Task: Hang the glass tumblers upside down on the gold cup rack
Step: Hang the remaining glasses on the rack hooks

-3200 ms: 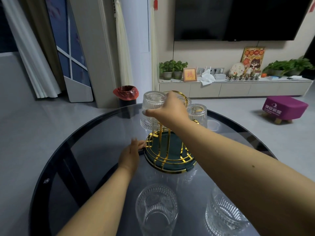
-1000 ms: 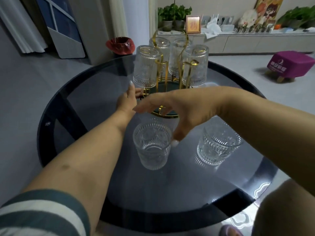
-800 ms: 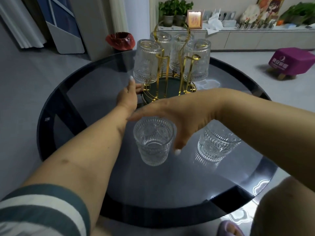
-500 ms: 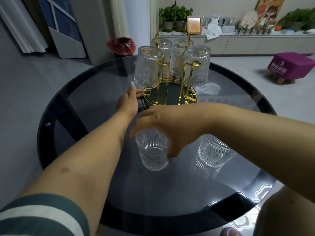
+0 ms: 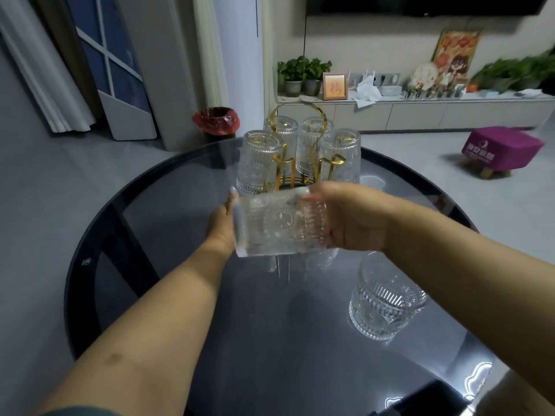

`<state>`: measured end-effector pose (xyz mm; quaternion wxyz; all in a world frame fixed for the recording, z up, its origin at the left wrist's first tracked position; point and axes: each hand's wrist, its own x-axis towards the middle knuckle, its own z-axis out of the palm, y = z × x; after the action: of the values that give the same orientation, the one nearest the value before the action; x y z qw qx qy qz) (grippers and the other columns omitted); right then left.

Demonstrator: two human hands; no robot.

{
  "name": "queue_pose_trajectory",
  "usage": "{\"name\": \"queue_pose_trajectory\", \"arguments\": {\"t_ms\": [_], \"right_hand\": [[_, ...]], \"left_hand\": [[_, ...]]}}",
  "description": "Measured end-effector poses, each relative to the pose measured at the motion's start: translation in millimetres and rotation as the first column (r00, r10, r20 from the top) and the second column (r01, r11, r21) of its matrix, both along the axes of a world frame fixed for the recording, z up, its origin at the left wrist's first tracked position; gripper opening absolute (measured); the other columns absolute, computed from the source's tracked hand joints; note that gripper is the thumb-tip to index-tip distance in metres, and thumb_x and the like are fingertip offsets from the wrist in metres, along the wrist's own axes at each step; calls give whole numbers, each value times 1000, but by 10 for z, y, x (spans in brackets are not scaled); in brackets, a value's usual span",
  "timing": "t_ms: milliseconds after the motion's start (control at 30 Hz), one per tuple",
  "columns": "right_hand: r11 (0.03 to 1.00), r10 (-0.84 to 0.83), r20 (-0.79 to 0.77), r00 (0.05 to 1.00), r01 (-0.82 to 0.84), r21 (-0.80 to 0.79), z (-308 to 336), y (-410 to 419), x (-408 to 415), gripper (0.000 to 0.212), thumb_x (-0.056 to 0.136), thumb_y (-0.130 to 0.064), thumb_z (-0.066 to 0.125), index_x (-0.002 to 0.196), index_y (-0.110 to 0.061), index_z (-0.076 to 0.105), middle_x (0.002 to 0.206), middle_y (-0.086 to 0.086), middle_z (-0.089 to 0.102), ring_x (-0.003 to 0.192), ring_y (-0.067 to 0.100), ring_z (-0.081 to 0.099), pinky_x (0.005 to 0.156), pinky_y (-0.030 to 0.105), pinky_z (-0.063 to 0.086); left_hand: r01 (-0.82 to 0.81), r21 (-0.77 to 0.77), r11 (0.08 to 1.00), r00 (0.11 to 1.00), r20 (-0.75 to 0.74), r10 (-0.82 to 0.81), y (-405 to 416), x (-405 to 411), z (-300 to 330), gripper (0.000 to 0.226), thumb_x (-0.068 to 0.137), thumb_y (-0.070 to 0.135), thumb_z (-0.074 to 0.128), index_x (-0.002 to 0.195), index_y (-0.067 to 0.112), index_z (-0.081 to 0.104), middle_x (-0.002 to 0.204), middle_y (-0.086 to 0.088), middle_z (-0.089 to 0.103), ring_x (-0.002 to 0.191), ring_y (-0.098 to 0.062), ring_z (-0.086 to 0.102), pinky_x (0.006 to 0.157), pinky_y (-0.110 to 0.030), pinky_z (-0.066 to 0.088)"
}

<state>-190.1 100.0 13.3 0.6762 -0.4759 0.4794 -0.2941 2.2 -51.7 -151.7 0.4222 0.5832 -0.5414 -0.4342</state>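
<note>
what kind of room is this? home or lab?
Most likely a home living room: a wall-mounted TV above a low media cabinet with potted plants, a purple footstool on the floor, and a round dark glass table in front.

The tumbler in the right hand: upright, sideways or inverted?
Sideways: the tumbler lies level in the right hand, held above the table.

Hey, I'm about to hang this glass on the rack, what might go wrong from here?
1. The right hand holds the glass tumbler sideways above the glass table; a slip could mean breakage.
2. Four tumblers already crowd the gold cup rack; the incoming glass might knock the front left one.
3. The upright tumbler sits under the right forearm and could get bumped.
</note>
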Motion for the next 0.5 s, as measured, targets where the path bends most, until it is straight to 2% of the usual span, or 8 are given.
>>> {"name": "queue_pose_trajectory", "arguments": {"t_ms": [67,100,167,233,300,367,433,500], "right_hand": [[994,-13,241,970,-13,107,-33,-10,-44,89,57,-38,78,134,-2,49,118,19,58,99,30,61,84,41,54],[990,-3,349,937,-48,136,-31,10,-41,92,57,-39,79,135,-4,48,121,20,56,100,32,61,84,41,55],[984,49,486,873,-127,128,-38,35,-28,92,56,-38,81,135,-6,46,118,21,58,100,34,63,86,41,55],[990,110,497,861,-138,21,-63,62,-7,80,53,-33,84,124,-6,56,109,16,66,99,31,65,86,39,55],[994,110,484,868,-83,-77,-73,81,12,74,49,-24,87,117,-6,61,110,16,67,103,31,63,90,40,54],[987,51,448,892,24,-160,-33,99,21,66,50,-19,88,111,-6,64,110,14,69,103,31,65,93,44,52],[956,-23,397,918,137,-261,39,115,26,39,67,-15,74,105,-10,68,105,8,72,101,27,67,92,44,52],[907,-94,306,947,208,-367,128,107,37,38,75,-19,63,112,-13,61,107,6,71,104,26,67,95,45,53]], "left_hand": [[-62,14,998,998,3,62,122,-42,172,50,94,55,36,102,14,64,114,-14,66,108,-35,60,98,-44,48],[-79,-6,997,997,-12,79,199,-90,303,46,97,46,34,106,10,63,114,-9,63,107,-29,57,100,-39,43],[-91,-28,995,995,-38,90,265,-144,404,44,102,32,29,112,2,60,106,-2,52,102,-19,46,94,-30,33],[-53,-58,997,997,-67,49,311,-144,411,51,102,37,28,97,6,67,103,-8,61,103,-22,54,93,-31,35],[-20,-76,997,996,-93,13,298,-130,376,55,98,54,27,77,24,69,102,-14,71,105,-30,63,100,-42,43],[-22,-92,996,997,-80,15,278,-130,374,58,96,58,25,85,23,71,96,-4,68,101,-25,61,102,-37,40],[-58,-103,993,997,-62,52,270,-113,369,55,99,51,24,94,18,68,93,3,59,102,-18,54,95,-28,33],[39,-138,990,998,-37,-44,280,-104,350,60,91,67,19,89,33,68,99,8,68,109,-17,59,98,-33,36]]}}
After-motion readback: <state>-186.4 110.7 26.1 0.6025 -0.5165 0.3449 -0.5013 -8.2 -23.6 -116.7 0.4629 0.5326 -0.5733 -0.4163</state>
